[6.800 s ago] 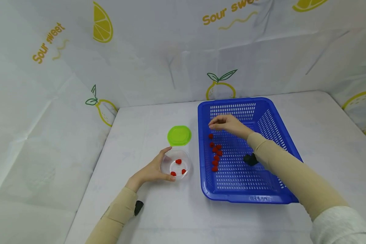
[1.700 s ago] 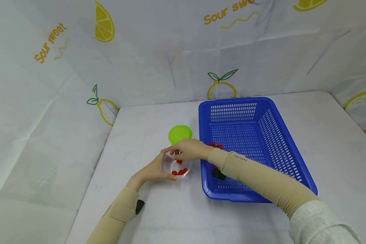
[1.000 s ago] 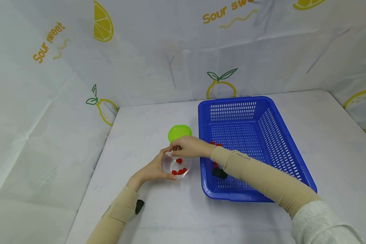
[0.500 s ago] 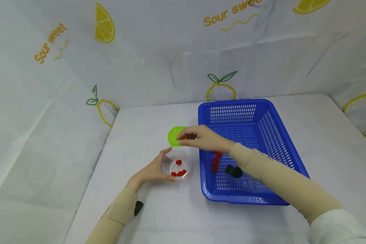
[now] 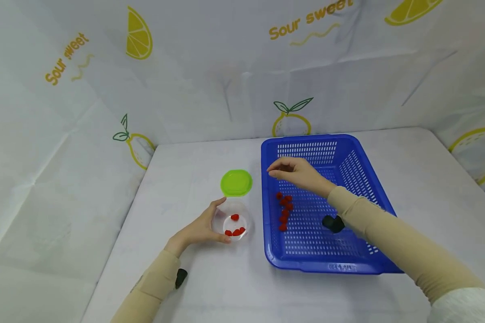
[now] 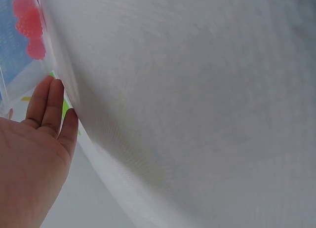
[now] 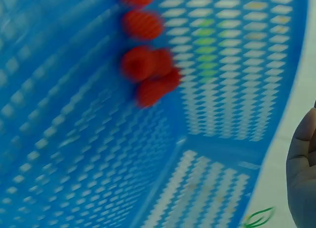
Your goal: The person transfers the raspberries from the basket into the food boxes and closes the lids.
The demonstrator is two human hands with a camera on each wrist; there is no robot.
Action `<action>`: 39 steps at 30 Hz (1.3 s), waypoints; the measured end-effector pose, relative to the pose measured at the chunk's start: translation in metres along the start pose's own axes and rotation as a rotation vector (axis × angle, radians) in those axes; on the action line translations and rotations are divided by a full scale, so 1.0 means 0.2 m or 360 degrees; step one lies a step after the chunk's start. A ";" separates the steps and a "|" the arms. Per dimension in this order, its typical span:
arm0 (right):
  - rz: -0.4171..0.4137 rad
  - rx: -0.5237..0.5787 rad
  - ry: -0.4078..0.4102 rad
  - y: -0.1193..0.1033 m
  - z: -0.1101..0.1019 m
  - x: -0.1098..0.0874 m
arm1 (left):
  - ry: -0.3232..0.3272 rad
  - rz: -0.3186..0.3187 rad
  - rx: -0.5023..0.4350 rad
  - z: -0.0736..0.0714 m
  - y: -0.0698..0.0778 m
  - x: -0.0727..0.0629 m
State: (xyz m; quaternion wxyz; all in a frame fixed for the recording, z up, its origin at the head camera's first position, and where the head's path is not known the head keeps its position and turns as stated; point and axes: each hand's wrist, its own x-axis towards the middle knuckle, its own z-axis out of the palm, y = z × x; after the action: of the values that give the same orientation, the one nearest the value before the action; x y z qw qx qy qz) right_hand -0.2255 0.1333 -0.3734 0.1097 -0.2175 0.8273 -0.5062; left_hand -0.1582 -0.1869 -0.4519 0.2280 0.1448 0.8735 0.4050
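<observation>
My left hand (image 5: 200,229) holds a small clear tub (image 5: 229,224) on the table, with thumb and fingers spread round its side. Several red raspberries (image 5: 236,232) lie inside it. The left wrist view shows the left hand's fingers (image 6: 54,102) along the tub wall, raspberries (image 6: 29,23) showing through. Over the left part of a blue basket (image 5: 268,251) hovers my right hand (image 5: 301,174), fingers loosely bent, nothing visible in them. Below it, more raspberries (image 5: 284,213) form a rough line on the basket floor. Only the edge of the right hand (image 7: 302,173) shows in the right wrist view.
A green lid (image 5: 236,183) lies flat just behind the tub. The basket's raised, slotted walls stand close to the tub's right. White cloth printed with lemons (image 5: 293,124) hangs behind the table. Dark wrist devices (image 5: 333,224) sit at both forearms.
My right hand went from over the basket to the tub, then back right over the basket. The tub holds one more raspberry than at first. My left hand has stayed at the tub.
</observation>
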 end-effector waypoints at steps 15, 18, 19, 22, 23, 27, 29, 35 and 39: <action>0.0251 -0.0498 -0.0328 0.28 -0.07 0.02 | -0.0006 -0.0005 0.0001 0.01 -0.01 -0.01; 0.0276 -0.0499 -0.0407 0.31 -0.08 0.02 | 0.0005 -0.0001 0.0009 0.01 0.00 -0.01; 0.0283 -0.0503 -0.0435 0.31 -0.08 0.02 | 0.0006 -0.0003 0.0013 0.01 0.00 -0.01; 0.0313 -0.0515 -0.0517 0.33 -0.07 0.02 | 0.0006 -0.0008 0.0023 0.00 0.00 -0.01; 0.0309 -0.0525 -0.0541 0.33 -0.07 0.02 | 0.0004 0.0000 0.0025 0.00 0.00 -0.01; 0.0334 -0.0543 -0.0578 0.34 -0.07 0.02 | 0.0001 0.0005 0.0031 0.00 0.00 0.00; 0.0311 -0.0555 -0.0586 0.34 -0.07 0.03 | 0.0002 0.0000 0.0029 0.00 0.00 0.00; 0.0264 -0.0551 -0.0612 0.34 -0.06 0.03 | 0.0004 -0.0034 0.0026 0.00 0.01 0.00; 0.0253 -0.0562 -0.0609 0.35 -0.06 0.03 | 0.0000 -0.0022 0.0022 -0.01 0.01 0.00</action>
State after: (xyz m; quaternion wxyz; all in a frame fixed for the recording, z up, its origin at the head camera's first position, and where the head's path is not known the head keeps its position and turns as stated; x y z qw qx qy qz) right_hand -0.2532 0.1676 -0.4296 0.2638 -0.2593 0.8814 -0.2937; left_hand -0.1586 -0.1865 -0.4491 0.2296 0.1403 0.8773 0.3974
